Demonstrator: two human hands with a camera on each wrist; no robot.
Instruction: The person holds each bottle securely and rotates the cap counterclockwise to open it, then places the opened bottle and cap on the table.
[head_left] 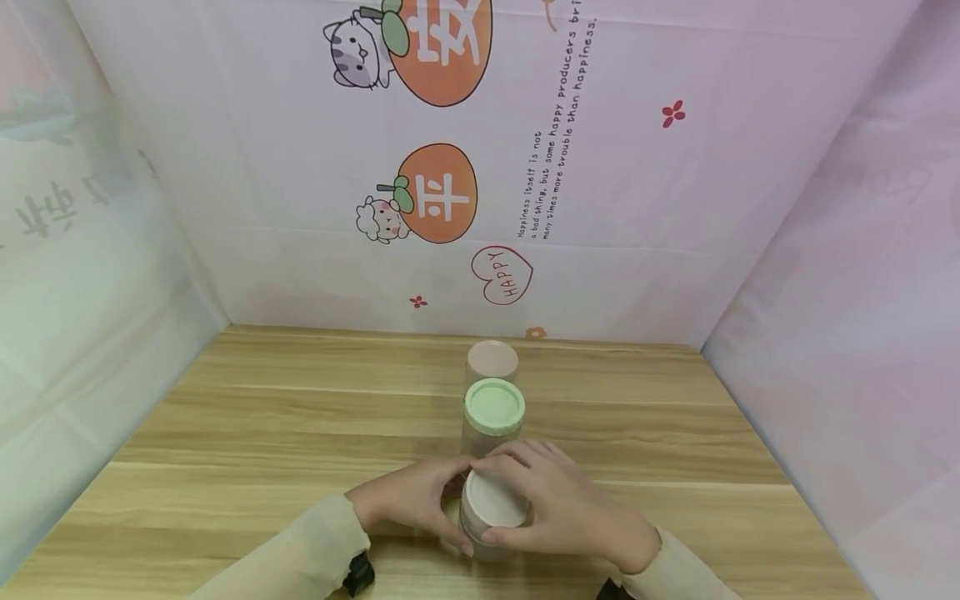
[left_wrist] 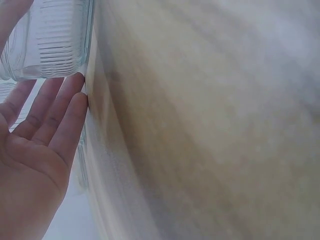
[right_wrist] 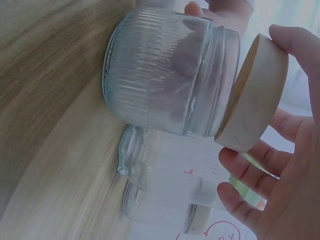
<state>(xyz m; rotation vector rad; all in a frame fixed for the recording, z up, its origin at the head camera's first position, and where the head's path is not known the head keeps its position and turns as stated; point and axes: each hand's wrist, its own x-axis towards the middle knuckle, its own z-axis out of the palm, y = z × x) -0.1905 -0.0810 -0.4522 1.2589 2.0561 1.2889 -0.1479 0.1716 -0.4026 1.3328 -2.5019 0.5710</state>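
A ribbed clear glass jar (right_wrist: 155, 75) stands on the wooden table (head_left: 262, 433) near its front edge. My left hand (head_left: 442, 517) wraps its left side; in the left wrist view the fingers (left_wrist: 60, 115) lie along the jar (left_wrist: 50, 40) near its base. My right hand (head_left: 562, 508) grips the jar's pale round lid (head_left: 492, 500) from above. In the right wrist view the lid (right_wrist: 252, 95) sits tilted at the jar's mouth, with the fingers (right_wrist: 250, 170) curled round its rim.
Two more glass jars stand in a row behind it: one with a green lid (head_left: 493, 407), then one with a pinkish lid (head_left: 492, 361). Printed cloth walls (head_left: 637, 183) enclose the table at the back and both sides.
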